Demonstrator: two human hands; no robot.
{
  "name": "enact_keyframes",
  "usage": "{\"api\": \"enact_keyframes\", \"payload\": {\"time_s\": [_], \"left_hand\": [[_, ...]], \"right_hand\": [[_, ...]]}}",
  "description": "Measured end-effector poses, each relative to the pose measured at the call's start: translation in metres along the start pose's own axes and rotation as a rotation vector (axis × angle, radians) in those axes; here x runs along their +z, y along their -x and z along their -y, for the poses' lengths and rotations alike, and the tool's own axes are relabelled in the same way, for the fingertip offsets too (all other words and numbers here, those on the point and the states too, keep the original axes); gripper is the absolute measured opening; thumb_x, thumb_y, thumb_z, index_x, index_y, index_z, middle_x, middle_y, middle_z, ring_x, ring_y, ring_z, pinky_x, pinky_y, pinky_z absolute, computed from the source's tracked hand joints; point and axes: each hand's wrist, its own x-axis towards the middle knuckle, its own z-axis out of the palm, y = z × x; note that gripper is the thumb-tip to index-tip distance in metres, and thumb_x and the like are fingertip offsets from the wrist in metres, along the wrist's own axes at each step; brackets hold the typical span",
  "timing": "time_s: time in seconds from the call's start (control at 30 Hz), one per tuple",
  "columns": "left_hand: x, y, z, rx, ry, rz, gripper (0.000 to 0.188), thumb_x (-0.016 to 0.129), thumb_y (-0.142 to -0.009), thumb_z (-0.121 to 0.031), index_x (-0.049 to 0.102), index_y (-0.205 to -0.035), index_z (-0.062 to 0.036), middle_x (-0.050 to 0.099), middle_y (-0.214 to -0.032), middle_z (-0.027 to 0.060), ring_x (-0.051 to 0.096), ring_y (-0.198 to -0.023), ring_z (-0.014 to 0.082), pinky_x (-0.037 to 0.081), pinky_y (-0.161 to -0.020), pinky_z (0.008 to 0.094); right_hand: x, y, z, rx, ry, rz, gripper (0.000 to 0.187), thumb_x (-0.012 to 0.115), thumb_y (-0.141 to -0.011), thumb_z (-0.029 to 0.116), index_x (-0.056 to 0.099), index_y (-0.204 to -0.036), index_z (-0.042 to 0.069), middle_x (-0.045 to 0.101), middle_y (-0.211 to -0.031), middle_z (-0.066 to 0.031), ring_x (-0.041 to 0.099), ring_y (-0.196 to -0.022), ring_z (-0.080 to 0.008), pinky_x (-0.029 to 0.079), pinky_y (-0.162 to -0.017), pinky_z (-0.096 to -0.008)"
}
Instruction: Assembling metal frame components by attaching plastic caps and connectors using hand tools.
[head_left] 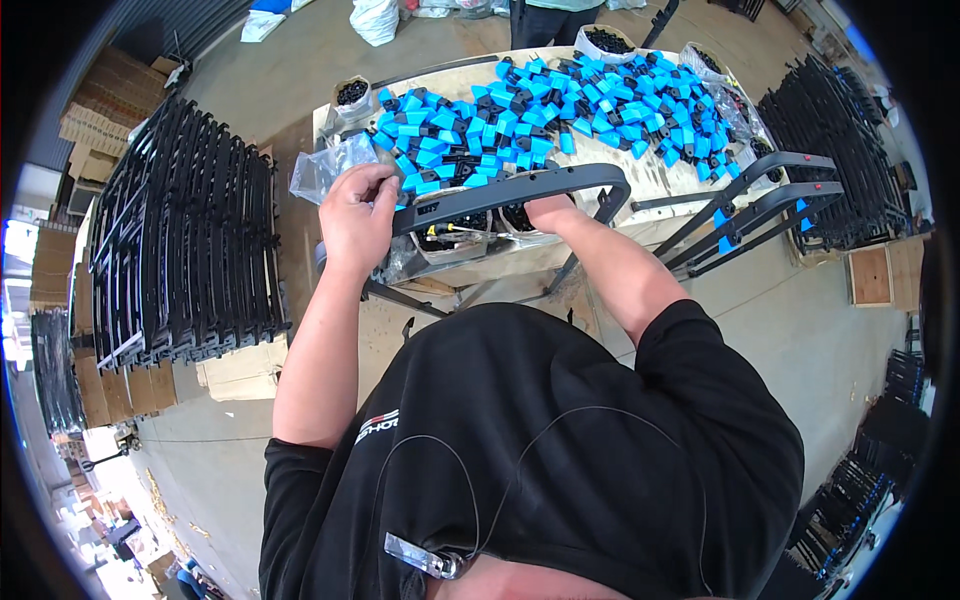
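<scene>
A black bent-tube metal frame [500,190] lies across the near side of the worktable, its rounded corner at the right. Curled at its left end is my left hand [360,215], thumb and fingers closed together; whatever they hold is hidden. A blue piece shows just beside that hand. My right hand [550,212] reaches past the frame into a container of small black parts [515,218], and its fingers are out of sight. Another open box [455,252] holds black parts and a yellow-handled tool [440,230]. Beyond spreads a large pile of blue and black plastic pieces [560,105].
A clear plastic bag [330,170] lies at the table's left edge. White sacks of black parts [352,98] stand around the pile. More bent frames [770,195] rest at the right. Tall stacks of black frames [185,240] flank the table. A person [550,22] stands across it.
</scene>
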Motion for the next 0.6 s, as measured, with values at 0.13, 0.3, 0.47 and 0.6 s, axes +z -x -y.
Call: {"api": "enact_keyframes", "payload": {"time_s": [0.13,0.3,0.47,0.6], "left_hand": [[0.000,0.003,-0.002,-0.006,0.042,-0.006,0.010,0.073,-0.088,-0.007,0.074,-0.098,-0.0039,0.072,-0.099,0.0083,0.069,-0.078,0.0169,0.056,-0.074,0.0297],[-0.001,0.003,-0.006,0.005,-0.047,0.011,0.011,0.073,-0.088,-0.007,0.074,-0.099,-0.0034,0.072,-0.101,0.0087,0.069,-0.080,0.0181,0.056,-0.075,0.0301],[0.001,0.002,-0.007,0.014,-0.071,0.024,0.012,0.073,-0.088,-0.007,0.074,-0.099,-0.0039,0.072,-0.102,0.0096,0.070,-0.082,0.0189,0.056,-0.077,0.0305],[0.001,0.003,-0.004,0.016,-0.068,-0.003,0.012,0.073,-0.088,-0.008,0.074,-0.099,-0.0042,0.072,-0.102,0.0095,0.070,-0.082,0.0187,0.056,-0.077,0.0307]], "right_hand": [[0.007,0.006,-0.013,-0.001,-0.081,-0.157,0.028,0.054,-0.089,0.016,0.075,-0.105,0.005,0.070,-0.122,-0.0173,0.068,-0.110,-0.0335,0.054,-0.093,-0.0441],[-0.005,0.013,0.000,0.026,-0.184,-0.073,0.028,0.054,-0.088,0.022,0.076,-0.100,0.009,0.073,-0.105,-0.0181,0.070,-0.101,-0.0359,0.055,-0.090,-0.0447],[-0.007,0.012,0.000,0.021,-0.131,-0.060,0.027,0.054,-0.088,0.020,0.076,-0.099,0.009,0.073,-0.108,-0.0164,0.070,-0.103,-0.0337,0.055,-0.089,-0.0436],[0.002,0.015,-0.003,0.066,-0.111,-0.277,0.026,0.054,-0.089,0.019,0.076,-0.099,0.009,0.073,-0.109,-0.0159,0.070,-0.103,-0.0332,0.054,-0.090,-0.0428]]}}
